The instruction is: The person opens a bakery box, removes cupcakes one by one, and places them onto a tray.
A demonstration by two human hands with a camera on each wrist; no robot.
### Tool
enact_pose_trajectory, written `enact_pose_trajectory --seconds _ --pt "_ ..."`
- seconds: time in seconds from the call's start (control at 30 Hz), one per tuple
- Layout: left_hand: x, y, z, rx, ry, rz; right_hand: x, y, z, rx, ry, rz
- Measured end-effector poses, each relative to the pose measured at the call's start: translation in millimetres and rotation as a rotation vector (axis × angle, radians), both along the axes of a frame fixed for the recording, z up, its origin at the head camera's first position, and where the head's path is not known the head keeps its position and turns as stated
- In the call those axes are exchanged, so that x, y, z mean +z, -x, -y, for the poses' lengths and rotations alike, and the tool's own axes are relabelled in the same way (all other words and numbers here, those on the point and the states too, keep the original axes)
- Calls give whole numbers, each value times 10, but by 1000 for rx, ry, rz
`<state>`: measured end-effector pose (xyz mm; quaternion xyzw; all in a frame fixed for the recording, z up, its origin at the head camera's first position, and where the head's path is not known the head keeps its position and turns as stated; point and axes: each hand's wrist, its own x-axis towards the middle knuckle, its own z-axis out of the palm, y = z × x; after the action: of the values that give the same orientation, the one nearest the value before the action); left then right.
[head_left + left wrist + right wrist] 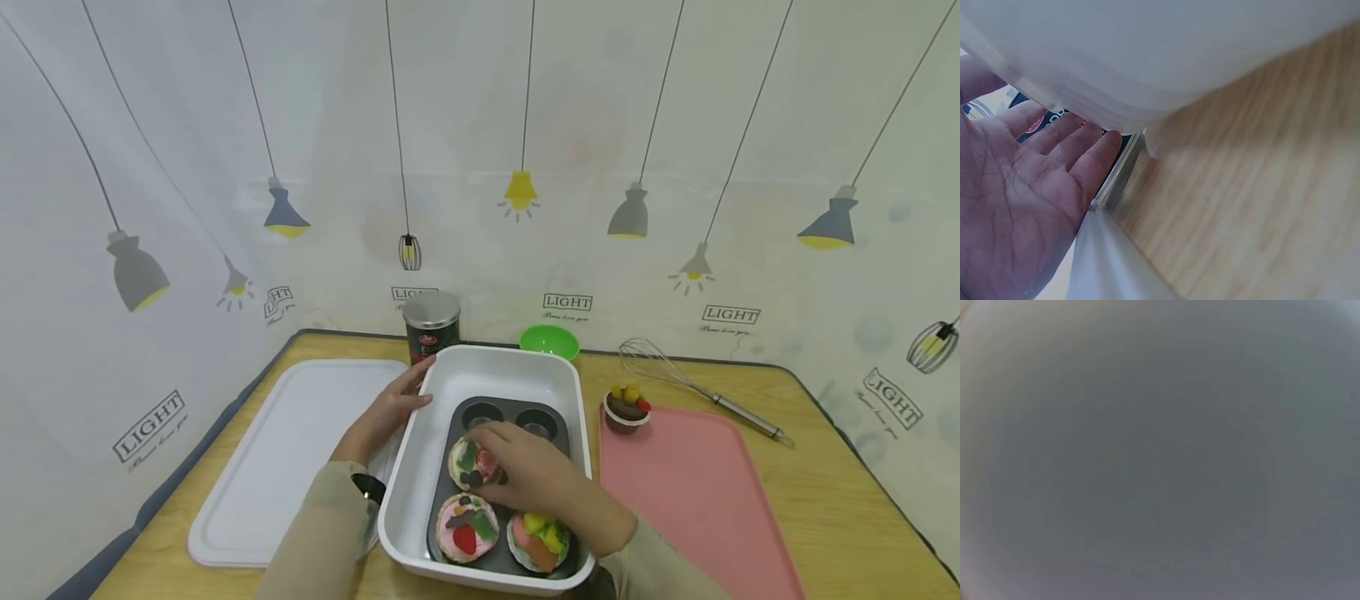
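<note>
A deep white tray (438, 379) holds a dark grey muffin tin (457, 414) with several cupcake wells. My left hand (382, 417) grips the tray's left rim, the thumb over the edge; in the left wrist view its fingers (1094, 162) lie against the tray's outside. Over the tin, my right hand (543, 471) pinches a toy cupcake (467, 461) with green and red toppings. Nearer me in the tin sit a pink-topped cupcake (456, 527) and a cupcake with yellow and orange toppings (543, 537). The right wrist view is a grey blur.
A white board (277, 450) lies left, a pink board (690, 483) right with a chocolate cupcake (624, 415) at its far corner. Behind stand a lidded tin can (431, 321) and a green bowl (549, 340). A whisk (720, 398) lies back right. Printed curtains surround the table.
</note>
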<state>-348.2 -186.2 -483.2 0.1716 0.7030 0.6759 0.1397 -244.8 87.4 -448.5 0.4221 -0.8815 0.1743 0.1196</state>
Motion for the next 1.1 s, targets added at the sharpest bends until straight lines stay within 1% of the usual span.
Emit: enact_pose_trajectory --seconds 0.17,0.33,0.63,0.8,0.9,1.1 --pt "11 20 -7 -7 -11 -2 -1 19 -14 0 24 -5" --pt "-13 57 -12 -16 -14 -2 13 23 -29 -3 39 -24" --pt "17 71 -18 -30 -19 -8 81 5 -34 16 92 -11" --pt "6 78 -24 -36 -23 3 96 -11 -38 13 121 -5" --pt "0 67 -32 -29 -21 4 112 -12 -51 7 165 -7" --pt "-33 61 8 -29 -8 4 256 -23 -190 37 324 -48"
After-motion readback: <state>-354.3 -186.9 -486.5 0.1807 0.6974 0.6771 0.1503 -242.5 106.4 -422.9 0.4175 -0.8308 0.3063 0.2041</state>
